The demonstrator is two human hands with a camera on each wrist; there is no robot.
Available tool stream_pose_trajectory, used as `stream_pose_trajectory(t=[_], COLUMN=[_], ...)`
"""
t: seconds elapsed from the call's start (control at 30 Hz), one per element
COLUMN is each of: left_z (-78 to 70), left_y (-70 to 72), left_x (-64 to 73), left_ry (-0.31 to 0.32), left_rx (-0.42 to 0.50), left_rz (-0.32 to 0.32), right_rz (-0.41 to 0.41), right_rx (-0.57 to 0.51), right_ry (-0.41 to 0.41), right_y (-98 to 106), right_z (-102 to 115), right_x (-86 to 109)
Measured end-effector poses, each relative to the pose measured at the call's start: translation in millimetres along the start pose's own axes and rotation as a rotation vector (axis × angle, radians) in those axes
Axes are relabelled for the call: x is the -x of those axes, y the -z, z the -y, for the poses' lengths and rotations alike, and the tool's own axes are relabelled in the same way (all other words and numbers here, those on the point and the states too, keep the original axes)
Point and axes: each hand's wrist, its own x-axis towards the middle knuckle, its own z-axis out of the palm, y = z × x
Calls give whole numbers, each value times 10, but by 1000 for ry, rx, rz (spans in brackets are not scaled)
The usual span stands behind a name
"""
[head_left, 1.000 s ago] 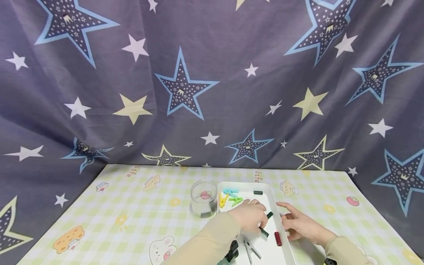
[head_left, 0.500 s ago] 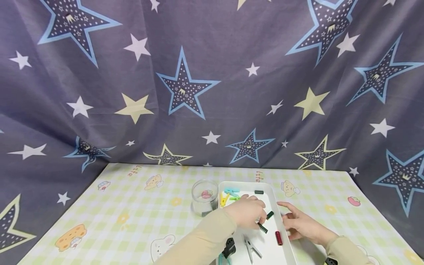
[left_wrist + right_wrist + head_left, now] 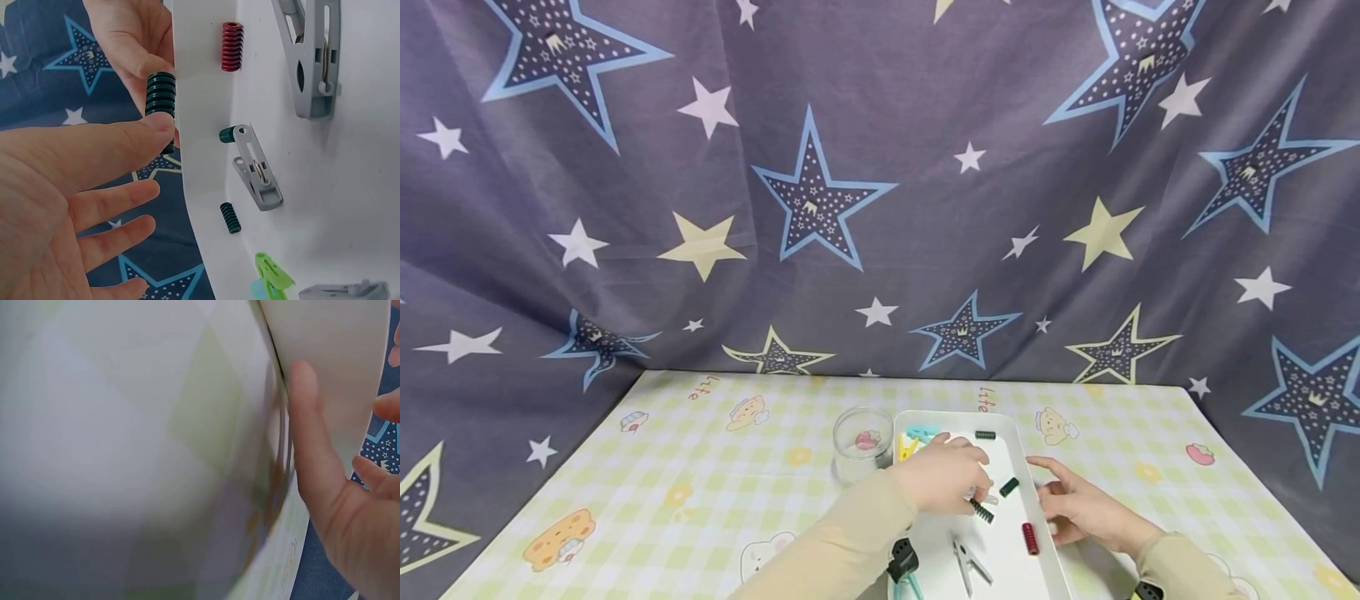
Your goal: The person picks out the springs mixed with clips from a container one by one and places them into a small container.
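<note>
My left hand (image 3: pixel 943 473) pinches a dark green coil spring (image 3: pixel 160 94) between thumb and fingers, above the white tray (image 3: pixel 1018 442). Its other fingers stand spread in the left wrist view. A small grey clothespin (image 3: pixel 259 167) lies in the tray beside a second dark green spring (image 3: pixel 1009 487). A third dark spring (image 3: pixel 985 435) lies near the far end. The red spring (image 3: pixel 1030 538) rests along the right wall. My right hand (image 3: pixel 1086 508) rests against the tray's right side, a digit extended along the outer wall in the right wrist view.
A clear round jar (image 3: pixel 862 442) stands left of the tray, partly hidden by the left sleeve. A larger grey clothespin (image 3: pixel 970 562) lies at the tray's near end; yellow (image 3: pixel 907 449), light blue (image 3: pixel 922 432) and green (image 3: pixel 272 275) clothespins lie at its far left.
My left hand has moved left and slightly toward the far end of the tray, carrying the spring. It now covers the green clothespin in the head view. My right hand has stayed put.
</note>
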Motion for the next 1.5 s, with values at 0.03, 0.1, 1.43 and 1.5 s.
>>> stream_pose_trajectory(t=[0.03,0.1,1.43,1.5], left_z=[8,22,530,583], left_y=[-2,-1,94,89], left_x=[10,28,538,575], left_ry=[-1,2,108,120], left_rx=[-4,-10,56,63], left_rz=[-6,-17,-197,-215], right_rz=[-1,-3,-23,-26], right_rx=[0,0,5,9], right_ry=[-3,-3,-26,-29], right_y=[0,-2,-6,-10], right_z=[2,6,26,27], right_x=[0,1,15,16])
